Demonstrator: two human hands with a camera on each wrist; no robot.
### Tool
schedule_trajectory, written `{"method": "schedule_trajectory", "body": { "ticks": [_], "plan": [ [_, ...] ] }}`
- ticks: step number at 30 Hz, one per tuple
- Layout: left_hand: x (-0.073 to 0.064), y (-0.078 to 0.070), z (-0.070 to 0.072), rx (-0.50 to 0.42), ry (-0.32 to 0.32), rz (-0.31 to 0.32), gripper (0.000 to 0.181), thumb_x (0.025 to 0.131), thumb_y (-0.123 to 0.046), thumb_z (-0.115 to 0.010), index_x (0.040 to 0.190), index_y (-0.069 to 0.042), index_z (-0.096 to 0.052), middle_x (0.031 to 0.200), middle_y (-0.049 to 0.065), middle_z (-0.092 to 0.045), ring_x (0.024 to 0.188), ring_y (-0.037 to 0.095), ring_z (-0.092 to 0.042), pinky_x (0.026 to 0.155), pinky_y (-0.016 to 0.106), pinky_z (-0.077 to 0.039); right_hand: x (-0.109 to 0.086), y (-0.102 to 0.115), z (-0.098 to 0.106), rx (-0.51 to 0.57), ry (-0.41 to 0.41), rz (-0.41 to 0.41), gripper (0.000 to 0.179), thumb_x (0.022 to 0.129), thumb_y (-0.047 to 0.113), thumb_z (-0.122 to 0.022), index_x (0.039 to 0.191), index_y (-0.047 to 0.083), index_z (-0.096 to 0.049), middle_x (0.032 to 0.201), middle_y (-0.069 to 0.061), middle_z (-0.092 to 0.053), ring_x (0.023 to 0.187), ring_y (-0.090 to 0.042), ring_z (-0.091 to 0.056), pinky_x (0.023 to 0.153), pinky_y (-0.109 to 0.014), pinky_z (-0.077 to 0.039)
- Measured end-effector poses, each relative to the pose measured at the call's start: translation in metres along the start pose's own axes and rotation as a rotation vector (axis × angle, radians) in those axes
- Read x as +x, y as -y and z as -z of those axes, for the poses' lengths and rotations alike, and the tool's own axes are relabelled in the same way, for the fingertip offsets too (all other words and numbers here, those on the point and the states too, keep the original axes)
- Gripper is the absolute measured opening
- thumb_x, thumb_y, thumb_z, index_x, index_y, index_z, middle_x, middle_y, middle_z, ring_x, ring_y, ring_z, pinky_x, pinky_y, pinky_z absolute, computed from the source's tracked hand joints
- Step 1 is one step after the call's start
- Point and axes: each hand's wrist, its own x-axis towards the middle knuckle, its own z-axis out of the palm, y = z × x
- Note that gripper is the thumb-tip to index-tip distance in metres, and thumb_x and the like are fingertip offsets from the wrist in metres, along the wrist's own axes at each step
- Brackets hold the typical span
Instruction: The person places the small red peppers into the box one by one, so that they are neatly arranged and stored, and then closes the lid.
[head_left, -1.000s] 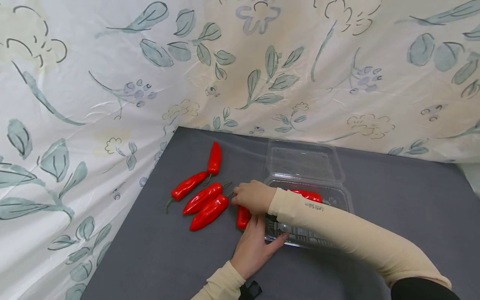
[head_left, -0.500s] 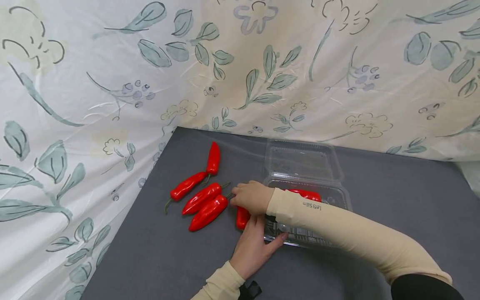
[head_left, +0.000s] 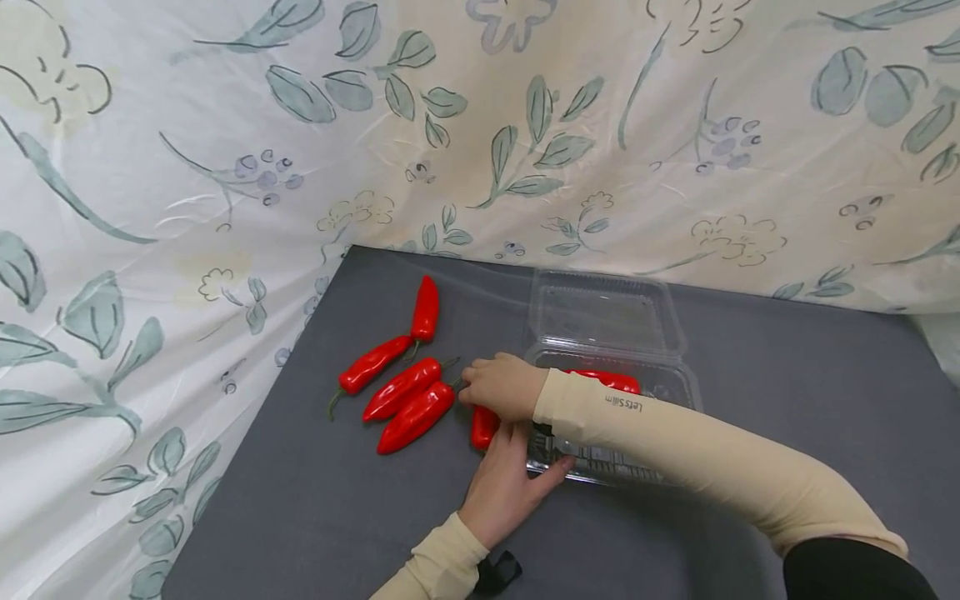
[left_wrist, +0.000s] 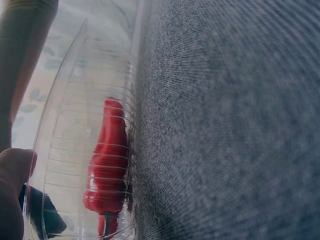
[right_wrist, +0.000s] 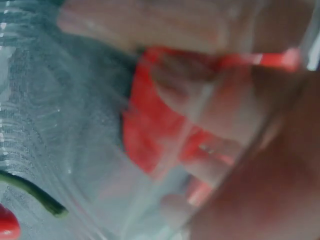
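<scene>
My right hand reaches across from the right and grips a red pepper just left of a clear plastic container. In the right wrist view its fingers bend round the red pepper, seen through clear plastic. My left hand lies at the container's near left corner, thumb spread along the near rim and fingers partly hidden under my right hand. More red pepper shows inside the container, partly behind the right sleeve. Through the container wall, the left wrist view shows a whole red pepper.
Several red peppers with green stems lie on the grey cloth to the left. The container's hinged lid is folded back behind it. A floral curtain borders the back and left.
Both hands keep nearly the same positions at the container and pepper. The head view has tilted slightly, so the scene sits a little higher.
</scene>
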Motion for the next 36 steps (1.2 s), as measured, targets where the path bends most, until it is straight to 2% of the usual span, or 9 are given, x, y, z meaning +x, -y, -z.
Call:
{"method": "schedule_trajectory", "body": {
  "ticks": [3, 9, 14, 19, 25, 31, 36],
  "plan": [
    [0.000, 0.000, 0.000, 0.003, -0.002, 0.000, 0.084, 0.087, -0.056, -0.061, 0.151, -0.019, -0.021, 0.152, -0.001, -0.028, 0.137, 0.017, -0.033, 0.108, 0.042, -0.036, 0.000, -0.001, 0.001, -0.014, -0.011, 0.008, 0.032, 0.082, 0.013, -0.073, 0.112, 0.024, -0.069, 0.105, 0.002, -0.063, 0.098, -0.015, -0.056, 0.076, -0.033, -0.049],
    [-0.001, -0.002, 0.001, 0.018, 0.006, 0.036, 0.086, 0.087, -0.056, -0.061, 0.151, -0.015, -0.022, 0.144, 0.004, -0.038, 0.130, 0.020, -0.040, 0.105, 0.044, -0.040, -0.002, -0.006, 0.011, -0.026, -0.044, 0.011, 0.035, 0.078, 0.012, -0.075, 0.110, 0.025, -0.068, 0.105, 0.001, -0.063, 0.098, -0.017, -0.058, 0.079, -0.035, -0.050],
    [-0.001, -0.002, 0.001, 0.010, 0.013, 0.052, 0.091, 0.087, -0.056, -0.060, 0.154, -0.016, -0.014, 0.139, 0.009, -0.044, 0.125, 0.022, -0.045, 0.101, 0.044, -0.043, -0.006, -0.013, 0.025, -0.004, -0.082, 0.002, 0.034, 0.082, 0.010, -0.072, 0.112, 0.024, -0.067, 0.103, 0.000, -0.062, 0.096, -0.018, -0.059, 0.079, -0.036, -0.050],
    [-0.001, -0.003, 0.002, -0.003, 0.029, 0.073, 0.096, 0.086, -0.057, -0.061, 0.155, -0.019, -0.006, 0.142, 0.010, -0.041, 0.126, 0.022, -0.043, 0.102, 0.045, -0.042, -0.017, -0.023, 0.034, 0.025, -0.124, -0.007, 0.033, 0.081, 0.014, -0.073, 0.113, 0.022, -0.067, 0.099, -0.001, -0.062, 0.092, -0.017, -0.058, 0.078, -0.034, -0.051],
    [-0.001, -0.003, 0.001, 0.027, 0.042, 0.090, 0.097, 0.086, -0.059, -0.060, 0.155, -0.017, -0.008, 0.136, 0.009, -0.044, 0.118, 0.020, -0.046, 0.097, 0.042, -0.046, -0.043, -0.034, 0.042, 0.115, -0.175, -0.028, 0.033, 0.081, 0.018, -0.076, 0.112, 0.020, -0.067, 0.097, -0.001, -0.062, 0.087, -0.016, -0.059, 0.079, -0.033, -0.052],
    [-0.002, -0.003, 0.000, 0.041, 0.047, 0.092, 0.098, 0.085, -0.065, -0.056, 0.155, -0.015, -0.009, 0.125, 0.008, -0.048, 0.103, 0.017, -0.048, 0.082, 0.034, -0.048, -0.081, -0.044, 0.048, 0.209, -0.190, -0.125, 0.038, 0.079, 0.023, -0.078, 0.115, 0.019, -0.064, 0.101, 0.002, -0.063, 0.087, -0.015, -0.059, 0.082, -0.033, -0.052],
    [-0.002, -0.003, 0.001, 0.036, 0.024, 0.063, 0.097, 0.085, -0.064, -0.056, 0.155, -0.015, -0.010, 0.125, 0.009, -0.048, 0.103, 0.017, -0.049, 0.081, 0.033, -0.049, -0.112, -0.052, 0.049, 0.243, -0.199, -0.211, 0.042, 0.079, 0.026, -0.079, 0.117, 0.017, -0.064, 0.101, 0.002, -0.063, 0.088, -0.013, -0.060, 0.081, -0.035, -0.053]
  ]
}}
